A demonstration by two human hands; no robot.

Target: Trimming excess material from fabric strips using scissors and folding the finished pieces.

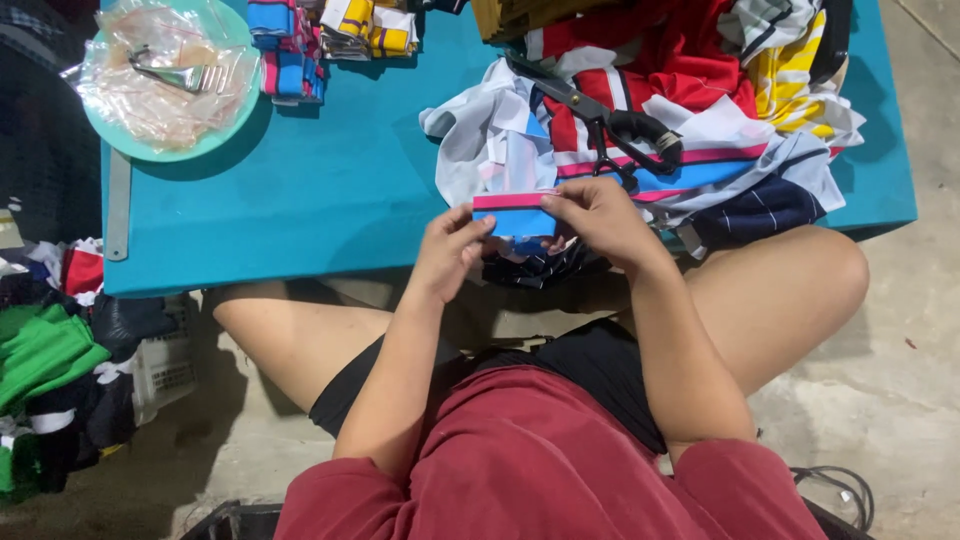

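Both hands hold a small folded piece of fabric [514,212], blue with a pink and white stripe along its top. My left hand [450,250] pinches its left end and my right hand [598,216] grips its right end, just above the near edge of the low teal table [320,190]. Behind the piece lies a heap of striped fabric scraps [690,110] in red, white, blue and yellow. Large black-handled scissors [600,115] rest on that heap, just beyond my right hand.
A mint-green plate [210,135] at the table's far left holds clear plastic bags and a metal clip. Folded striped pieces [330,35] are stacked at the back. A metal ruler [118,205] lies at the left edge. Green and dark cloth [45,350] and a white basket [165,365] sit on the floor at left.
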